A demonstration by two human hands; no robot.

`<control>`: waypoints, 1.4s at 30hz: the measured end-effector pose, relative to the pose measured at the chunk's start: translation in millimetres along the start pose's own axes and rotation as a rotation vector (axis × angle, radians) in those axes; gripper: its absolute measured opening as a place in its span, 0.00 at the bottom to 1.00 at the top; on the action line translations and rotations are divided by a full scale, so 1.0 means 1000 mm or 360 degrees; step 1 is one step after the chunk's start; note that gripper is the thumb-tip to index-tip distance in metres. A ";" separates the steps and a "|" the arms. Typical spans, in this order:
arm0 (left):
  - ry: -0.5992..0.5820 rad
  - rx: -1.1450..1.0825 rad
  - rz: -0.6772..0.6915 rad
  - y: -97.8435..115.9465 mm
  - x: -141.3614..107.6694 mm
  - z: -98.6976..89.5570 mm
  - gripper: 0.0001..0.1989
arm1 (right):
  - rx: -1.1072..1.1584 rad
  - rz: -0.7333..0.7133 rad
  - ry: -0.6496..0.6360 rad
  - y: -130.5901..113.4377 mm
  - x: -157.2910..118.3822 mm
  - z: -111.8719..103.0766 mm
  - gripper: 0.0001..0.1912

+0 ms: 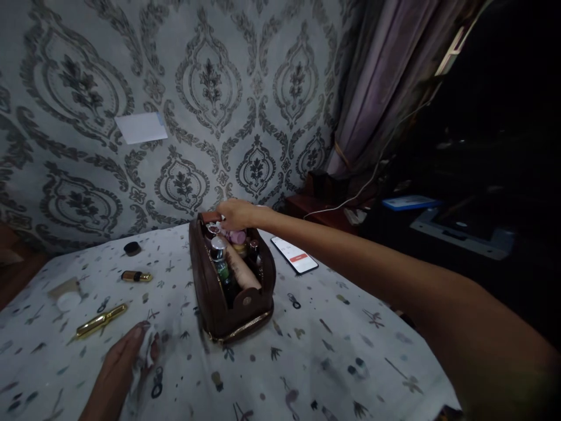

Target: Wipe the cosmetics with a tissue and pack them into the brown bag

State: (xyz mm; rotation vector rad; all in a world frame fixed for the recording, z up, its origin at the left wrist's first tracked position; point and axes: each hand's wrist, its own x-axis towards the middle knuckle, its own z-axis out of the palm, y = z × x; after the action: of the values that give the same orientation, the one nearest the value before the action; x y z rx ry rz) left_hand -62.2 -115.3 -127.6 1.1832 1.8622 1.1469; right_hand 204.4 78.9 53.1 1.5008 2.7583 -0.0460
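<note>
A brown cosmetic bag (213, 307) stands unzipped on the table, packed with bottles and tubes. Among them are a silver-capped bottle (218, 248), a beige tube (241, 269) and a pink-capped item (237, 237). My right hand (239, 215) reaches across to the bag's far end, its fingers curled over the rim; the fingertips are partly hidden. Left of the bag, my left hand (129, 351) is closed around a crumpled white tissue (146, 351), low over the table. Just beyond that hand lies a gold tube (101, 321).
On the patterned tablecloth (324, 362) lie a black-and-gold lipstick tube (135, 276), a round black lid (132, 248) and a white-capped beige tube (68, 297). A lit phone (294, 255) rests right of the bag. Wallpapered wall (210, 99) rises behind; a purple curtain (381, 82) hangs right.
</note>
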 end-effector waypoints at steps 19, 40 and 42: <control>-0.0261 -0.0006 0.0045 -0.003 -0.001 -0.002 0.33 | -0.0135 -0.0047 -0.0151 -0.006 -0.032 0.002 0.20; -0.0136 -0.0114 0.0045 0.006 -0.006 0.003 0.32 | 0.0183 -0.0560 0.0367 0.007 -0.023 0.008 0.15; -0.0122 -0.0140 0.0047 0.007 -0.006 0.003 0.33 | 0.0295 -0.0786 0.0427 0.004 -0.021 0.017 0.18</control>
State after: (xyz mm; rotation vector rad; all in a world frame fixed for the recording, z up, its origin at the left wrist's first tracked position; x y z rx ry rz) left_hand -55.2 -118.6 -122.1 1.1924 1.7245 1.1710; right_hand 219.3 62.8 36.6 0.8631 3.3577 -0.1099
